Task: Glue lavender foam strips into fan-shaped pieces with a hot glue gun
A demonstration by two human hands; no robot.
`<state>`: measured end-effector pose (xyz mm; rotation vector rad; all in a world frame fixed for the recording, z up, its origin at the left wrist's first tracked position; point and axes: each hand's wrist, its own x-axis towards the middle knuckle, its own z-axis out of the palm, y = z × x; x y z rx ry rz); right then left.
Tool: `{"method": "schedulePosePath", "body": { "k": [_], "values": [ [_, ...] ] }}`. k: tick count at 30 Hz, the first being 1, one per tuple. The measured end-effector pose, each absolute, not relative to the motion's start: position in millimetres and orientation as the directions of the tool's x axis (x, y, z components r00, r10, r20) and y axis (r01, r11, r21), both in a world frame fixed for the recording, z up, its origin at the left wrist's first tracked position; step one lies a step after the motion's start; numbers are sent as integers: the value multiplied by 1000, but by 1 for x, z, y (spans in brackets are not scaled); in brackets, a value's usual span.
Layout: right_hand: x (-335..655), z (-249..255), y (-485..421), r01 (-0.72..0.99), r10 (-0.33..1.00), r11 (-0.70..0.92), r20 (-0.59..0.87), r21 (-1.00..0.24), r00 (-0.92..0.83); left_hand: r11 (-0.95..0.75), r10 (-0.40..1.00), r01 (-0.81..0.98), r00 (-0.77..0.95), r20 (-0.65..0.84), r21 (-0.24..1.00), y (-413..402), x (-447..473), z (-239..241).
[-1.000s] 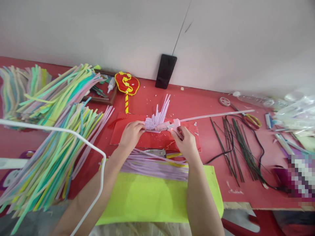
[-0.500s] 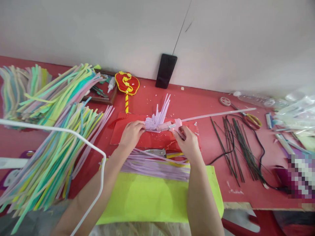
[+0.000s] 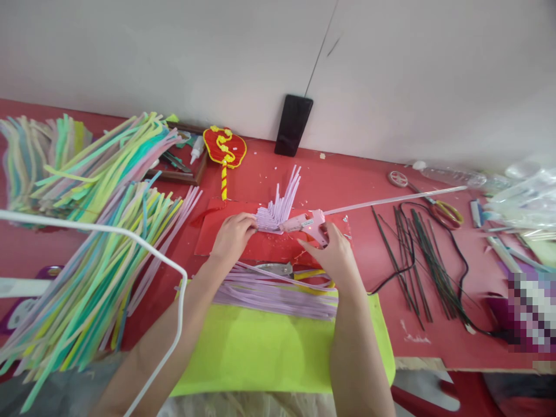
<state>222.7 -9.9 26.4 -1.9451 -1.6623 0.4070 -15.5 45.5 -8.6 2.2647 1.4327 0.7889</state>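
Observation:
My left hand (image 3: pixel 234 234) is closed, its fingertips pinching the left edge of a fan of bent lilac pipe cleaners (image 3: pixel 275 213). My right hand (image 3: pixel 336 252) grips the handle of a pink hot glue gun (image 3: pixel 304 222), with the thumb held away from the trigger side. The gun's nozzle points left at the lower right edge of the fan, and a long clear glue stick (image 3: pixel 395 199) sticks out of its back. Beneath both lies a red board (image 3: pixel 260 248). Loose lilac pipe cleaners (image 3: pixel 278 298) and pliers (image 3: pixel 275 269) with yellow handles lie nearer me.
Bundles of pastel pipe cleaners (image 3: pixel 99 278) cover the left side, with a white bent rod (image 3: pixel 143 242) crossing in front. A red and yellow fan ornament (image 3: pixel 225 149) and a phone (image 3: pixel 293 125) are behind. Dark green wires (image 3: pixel 430 263), a black cord and scissors (image 3: pixel 447 213) lie right.
The glue gun has shifted slightly right with its glue stick, and my right thumb has moved off the gun's body. My left hand stays on the fan.

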Motion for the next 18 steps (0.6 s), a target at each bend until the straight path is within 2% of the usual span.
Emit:
{"method": "schedulePosePath", "body": {
  "k": [5,18],
  "values": [
    [222,22,-11,828,976,-99,110,-551,190,-433,901,707,337,272,560,45,-15,-8],
    [217,14,-9,810,979,-53,131,-584,159,-451,893,700,350,284,554,46,-16,-11]
  ]
}}
